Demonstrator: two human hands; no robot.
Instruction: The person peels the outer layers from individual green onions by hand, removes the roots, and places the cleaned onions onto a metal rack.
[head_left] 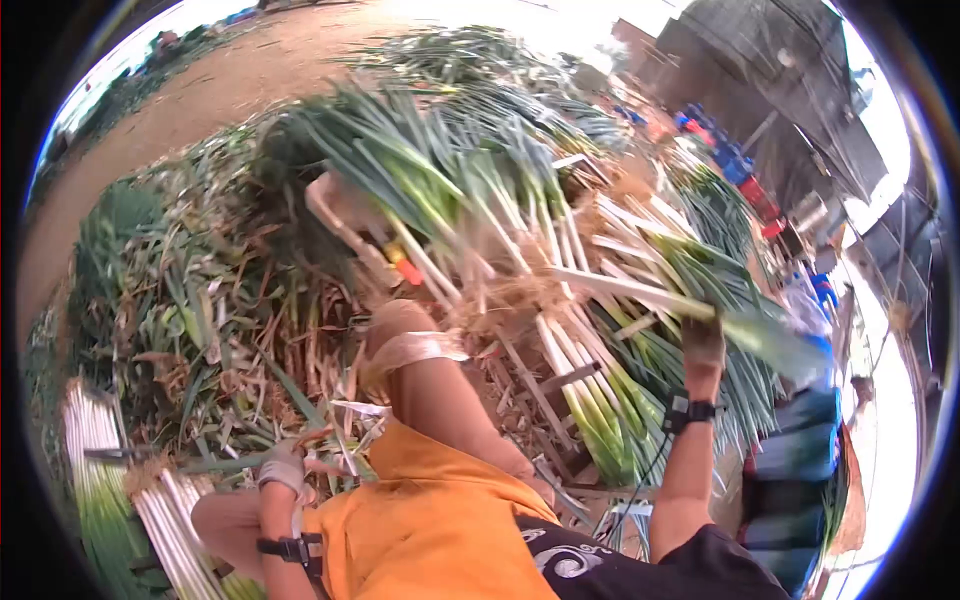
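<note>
My right hand (703,345) is closed around a long green onion (640,288), with the white stalk pointing left and the blurred green leaves off to the right. My left hand (283,468) is low beside my left knee, its fingers curled near dry leaf strips; what they hold is not clear. In front of me lies a pile of long green onions (510,190), their hairy roots (520,300) turned toward the middle. More onions (610,400) rest on a wooden frame (530,385) below my right hand.
Stripped leaves (220,310) form a large heap at the left. Cleaned onion bundles (95,430) lie at the lower left. Blue crates (795,450) stand at the right, and bare ground (240,90) stretches behind the heap.
</note>
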